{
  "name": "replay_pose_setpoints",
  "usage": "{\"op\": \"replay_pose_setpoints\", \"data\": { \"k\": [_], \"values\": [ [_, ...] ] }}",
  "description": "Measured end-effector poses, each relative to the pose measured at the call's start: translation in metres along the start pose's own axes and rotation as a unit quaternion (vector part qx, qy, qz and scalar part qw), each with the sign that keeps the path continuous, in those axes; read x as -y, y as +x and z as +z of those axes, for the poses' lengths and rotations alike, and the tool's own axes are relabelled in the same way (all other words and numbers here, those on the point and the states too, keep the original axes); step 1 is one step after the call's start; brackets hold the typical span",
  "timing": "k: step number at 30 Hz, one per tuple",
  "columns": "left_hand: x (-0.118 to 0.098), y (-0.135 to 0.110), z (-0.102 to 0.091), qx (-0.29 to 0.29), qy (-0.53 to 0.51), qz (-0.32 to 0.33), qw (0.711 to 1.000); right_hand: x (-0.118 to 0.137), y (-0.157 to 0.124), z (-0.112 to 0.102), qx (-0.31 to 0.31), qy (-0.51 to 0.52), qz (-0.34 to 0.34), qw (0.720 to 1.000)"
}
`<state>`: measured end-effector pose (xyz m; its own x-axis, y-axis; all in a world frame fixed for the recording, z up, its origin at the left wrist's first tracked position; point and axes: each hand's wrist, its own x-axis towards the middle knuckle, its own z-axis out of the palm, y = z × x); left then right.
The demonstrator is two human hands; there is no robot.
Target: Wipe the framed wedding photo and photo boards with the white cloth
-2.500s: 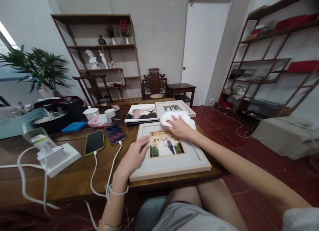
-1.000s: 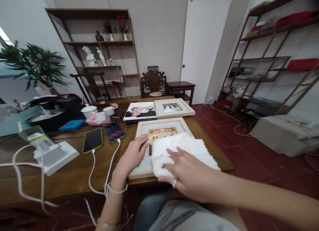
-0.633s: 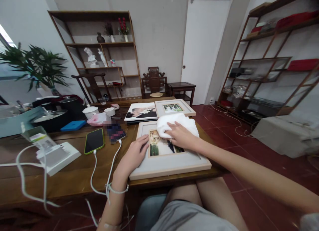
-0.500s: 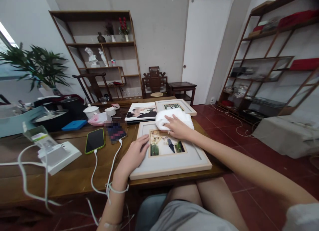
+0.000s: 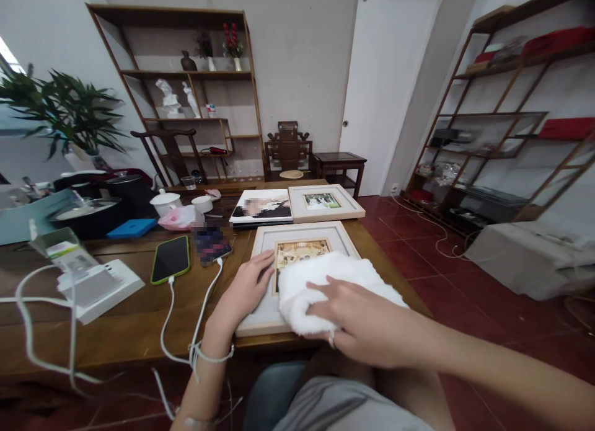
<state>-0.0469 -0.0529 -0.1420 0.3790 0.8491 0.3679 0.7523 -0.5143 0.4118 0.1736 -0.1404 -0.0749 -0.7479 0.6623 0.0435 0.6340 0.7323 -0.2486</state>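
Observation:
A light wooden picture frame (image 5: 260, 321) lies flat near the table's front edge, with a photo (image 5: 302, 248) inside a pale mat. My left hand (image 5: 253, 281) rests on the frame's left side, its fingers stretched out and holding nothing. A folded white towel (image 5: 334, 270) covers the right and lower part of the frame. My right hand (image 5: 357, 316) grips the towel and presses it down at the frame's near right part, hiding much of the photo.
Behind lie another framed photo (image 5: 360, 209) and a stack topped by a portrait print (image 5: 260, 206). To the left are a green-cased phone (image 5: 171, 259), a second phone (image 5: 211, 245), white charging cables and a power strip (image 5: 109, 288). A white teapot (image 5: 165, 201) stands further back.
My right hand has drawn the towel from the frame's far edge toward me, down over the photo to the near right part. My left hand stays on the frame's left side.

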Motion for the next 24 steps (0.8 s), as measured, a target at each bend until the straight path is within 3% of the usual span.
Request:
{"op": "replay_pose_setpoints", "data": {
  "k": [2, 5, 9, 13, 16, 20, 24],
  "values": [
    [-0.001, 0.0, 0.0, 0.005, 0.004, 0.001, 1.0, 0.007, -0.007, 0.001, 0.004, 0.016, 0.004, 1.0],
    [-0.001, 0.0, 0.0, 0.007, -0.002, -0.002, 1.0, -0.004, -0.003, 0.008, -0.003, 0.014, 0.019, 1.0],
    [0.0, -0.001, 0.0, 0.01, -0.014, -0.007, 1.0, -0.048, 0.022, 0.016, -0.039, -0.053, 0.054, 0.996],
    [0.001, -0.001, 0.001, 0.0, -0.022, -0.016, 1.0, -0.098, 0.053, 0.009, -0.095, -0.118, 0.089, 0.984],
    [0.002, -0.002, 0.002, -0.002, -0.023, -0.022, 0.999, -0.117, 0.071, 0.005, -0.114, -0.122, 0.088, 0.982],
    [0.005, -0.005, 0.008, -0.013, -0.015, -0.023, 1.0, -0.111, 0.075, 0.011, -0.079, -0.077, 0.046, 0.993],
    [0.009, -0.009, 0.013, -0.034, -0.012, -0.008, 0.999, -0.088, 0.058, 0.015, -0.03, 0.006, 0.019, 0.999]
  ]
}}
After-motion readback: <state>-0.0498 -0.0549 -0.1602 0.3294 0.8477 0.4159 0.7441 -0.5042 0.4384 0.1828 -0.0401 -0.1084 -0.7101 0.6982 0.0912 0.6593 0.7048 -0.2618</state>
